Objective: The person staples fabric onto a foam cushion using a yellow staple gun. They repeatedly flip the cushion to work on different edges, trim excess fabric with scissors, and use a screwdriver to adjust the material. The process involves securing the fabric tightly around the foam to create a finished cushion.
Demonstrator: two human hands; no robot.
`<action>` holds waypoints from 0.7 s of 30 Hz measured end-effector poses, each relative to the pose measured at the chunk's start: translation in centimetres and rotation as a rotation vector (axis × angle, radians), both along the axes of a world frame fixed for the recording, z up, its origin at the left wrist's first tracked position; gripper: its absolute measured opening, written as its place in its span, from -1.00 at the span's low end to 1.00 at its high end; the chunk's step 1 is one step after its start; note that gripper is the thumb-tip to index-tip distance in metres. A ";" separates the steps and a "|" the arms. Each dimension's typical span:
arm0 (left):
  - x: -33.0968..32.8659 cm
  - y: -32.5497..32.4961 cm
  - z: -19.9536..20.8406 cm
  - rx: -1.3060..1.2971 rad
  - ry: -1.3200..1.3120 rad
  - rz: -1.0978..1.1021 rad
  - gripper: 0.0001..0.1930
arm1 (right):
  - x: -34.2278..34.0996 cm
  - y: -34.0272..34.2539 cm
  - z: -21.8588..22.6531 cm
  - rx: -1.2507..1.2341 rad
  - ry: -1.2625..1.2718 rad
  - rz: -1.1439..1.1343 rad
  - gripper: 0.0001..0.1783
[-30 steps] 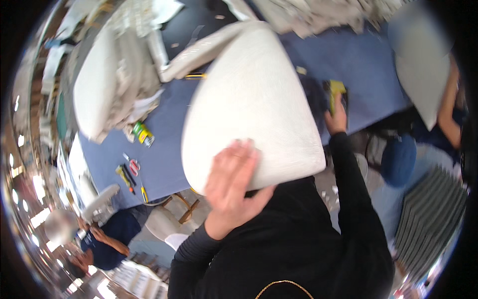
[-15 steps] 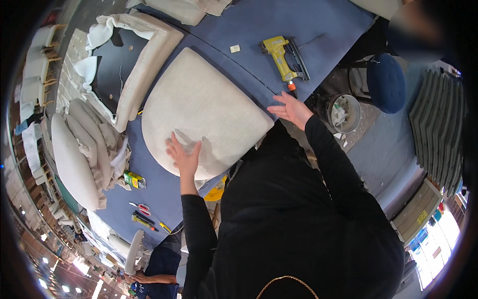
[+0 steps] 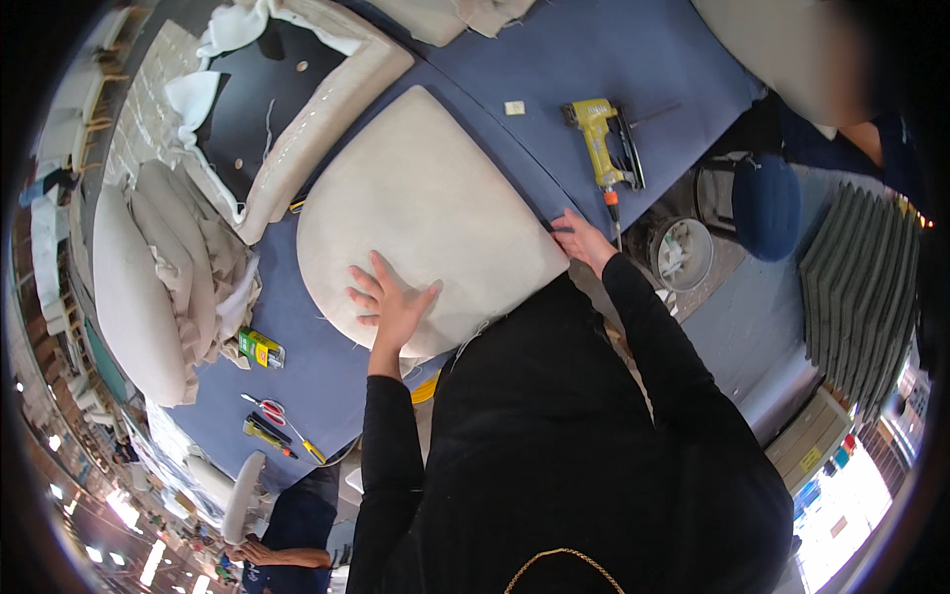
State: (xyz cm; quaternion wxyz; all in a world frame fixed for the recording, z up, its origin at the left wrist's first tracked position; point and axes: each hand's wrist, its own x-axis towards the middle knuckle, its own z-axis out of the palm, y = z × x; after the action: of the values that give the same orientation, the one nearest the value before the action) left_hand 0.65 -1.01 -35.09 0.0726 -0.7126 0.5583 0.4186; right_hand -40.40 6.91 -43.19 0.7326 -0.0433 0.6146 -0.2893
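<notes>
Blue surface [image 3: 653, 59] carries a pale cushion [image 3: 426, 198] at its near edge. Left hand [image 3: 398, 312] is over the cushion's near side, fingers spread, released. Right hand [image 3: 586, 244] is at the right corner, fingers extended, unclenched; contact unclear. Staple gun [image 3: 598, 139] lies beyond.

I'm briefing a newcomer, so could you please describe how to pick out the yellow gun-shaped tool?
On the blue table, find the big pale cushion under the left hand. Right of it, beyond the right hand, lies the yellow gun-shaped tool; unlike the small pale scrap nearby, it is bulky with an orange fitting.
</notes>
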 end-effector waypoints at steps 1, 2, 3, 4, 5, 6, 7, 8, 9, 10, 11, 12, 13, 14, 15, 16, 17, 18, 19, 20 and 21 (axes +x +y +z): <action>1.2 0.2 0.3 -0.037 0.031 -0.021 0.48 | 0.2 -0.3 -0.2 0.038 0.055 -0.014 -0.05; 2.8 0.4 0.7 -0.071 0.061 -0.053 0.46 | 0.6 -0.6 -0.3 -0.071 0.098 0.038 -0.07; 4.2 0.8 0.9 -0.120 0.085 -0.078 0.44 | 1.2 -0.7 -0.3 -0.130 0.149 0.077 -0.08; 5.4 1.5 0.8 -0.116 0.006 -0.030 0.42 | 1.8 -0.7 -0.2 -0.128 0.249 0.088 -0.10; 6.5 2.4 0.7 -0.125 -0.081 0.029 0.40 | 2.7 -0.3 0.1 -0.231 0.530 0.217 -0.03; 7.4 3.1 0.4 -0.126 -0.167 0.083 0.37 | 3.5 -0.1 0.4 -0.285 0.610 0.304 0.00; 8.2 3.6 -0.1 -0.166 -0.114 0.087 0.37 | 4.4 0.3 0.6 -0.277 0.726 0.369 0.04; 8.8 4.1 -0.7 -0.196 -0.060 0.084 0.36 | 4.9 0.6 0.8 -0.283 0.822 0.453 0.07; 9.2 4.3 -1.4 -0.222 -0.007 0.079 0.36 | 5.2 0.5 0.7 -0.286 0.889 0.401 0.10; 9.5 4.5 -2.1 -0.238 -0.019 0.054 0.36 | 5.4 0.5 0.6 -0.251 0.896 0.306 0.03; 9.8 4.6 -2.7 -0.254 -0.031 0.030 0.36 | 5.3 0.3 0.3 -0.235 0.869 0.222 -0.04; 9.9 4.6 -3.2 -0.263 -0.030 0.019 0.35 | 5.2 0.3 0.0 -0.247 0.850 0.122 -0.11; 10.1 4.5 -3.4 -0.267 -0.048 -0.013 0.35 | 4.9 -0.1 -0.4 -0.160 0.850 -0.012 -0.33; 10.3 4.5 -3.5 -0.265 -0.055 -0.033 0.35 | 4.7 -0.1 -0.7 -0.184 0.822 0.026 -0.41; 10.4 4.4 -3.5 -0.266 -0.058 -0.039 0.35 | 4.4 -0.4 -1.1 -0.193 0.825 0.033 -0.49; 10.5 4.4 -3.3 -0.299 -0.054 -0.067 0.33 | 4.1 -0.4 -1.2 -0.154 0.802 0.045 -0.56; 10.6 4.5 -3.0 -0.322 -0.051 -0.081 0.31 | 3.7 -0.4 -1.3 -0.144 0.680 -0.106 -0.58; 10.6 4.5 -2.8 -0.357 -0.041 -0.101 0.29 | 3.4 -0.5 -1.3 -0.096 0.534 -0.249 -0.58; 10.7 4.7 -2.5 -0.382 -0.018 -0.051 0.27 | 2.9 -0.4 -1.2 -0.049 0.384 -0.384 -0.57; 10.8 4.8 -2.3 -0.415 0.007 -0.002 0.25 | 2.6 -0.5 -1.2 -0.120 0.415 -0.387 -0.56; 10.9 5.0 -2.1 -0.466 0.034 0.050 0.23 | 2.3 -0.6 -1.2 -0.200 0.444 -0.386 -0.53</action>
State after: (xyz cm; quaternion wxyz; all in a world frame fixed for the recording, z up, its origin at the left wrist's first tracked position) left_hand 11.59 3.98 -37.15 -0.1139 -0.7165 0.6232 0.2919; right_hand -38.15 6.31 -44.40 0.5039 -0.0595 0.7251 -0.4656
